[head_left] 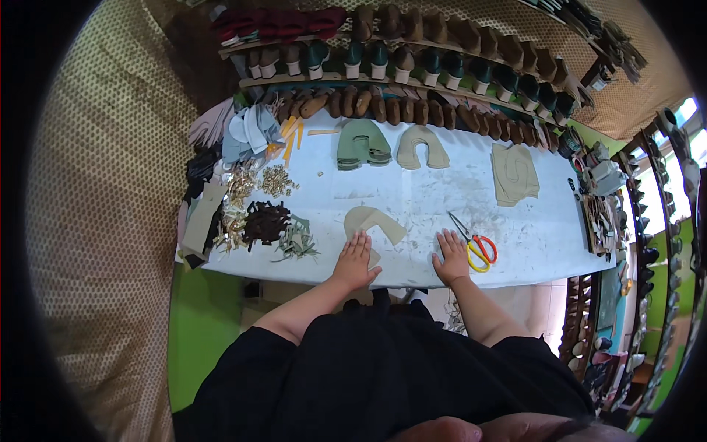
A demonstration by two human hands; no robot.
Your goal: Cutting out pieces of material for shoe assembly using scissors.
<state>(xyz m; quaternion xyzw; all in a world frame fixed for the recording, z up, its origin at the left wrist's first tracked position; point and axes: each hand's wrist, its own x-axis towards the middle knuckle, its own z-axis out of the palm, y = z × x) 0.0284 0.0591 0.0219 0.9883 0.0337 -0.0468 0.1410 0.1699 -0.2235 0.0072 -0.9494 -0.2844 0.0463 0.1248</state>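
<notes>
My left hand (pixel 355 261) lies flat with its fingers stretched over the near end of a beige arch-shaped shoe-upper piece (pixel 370 219). Flat on the white tabletop (pixel 412 195) rests my right hand (pixel 451 256), fingers extended and holding nothing. Just beside it is a pair of scissors (pixel 479 250) with one yellow and one red-orange handle loop, blades pointing away to the upper left. Farther back sit a stack of green arch-shaped pieces (pixel 363 145), a stack of beige ones (pixel 423 147), and another beige stack (pixel 515 174) at the right.
On the left are gold-coloured small parts (pixel 278 180), dark brown strips (pixel 266 222), green scraps (pixel 297 239) and yellow strips (pixel 292 138). Shoe lasts and heeled forms fill the shelves (pixel 412 81) at the back. Tools and bits (pixel 600 225) crowd the right edge.
</notes>
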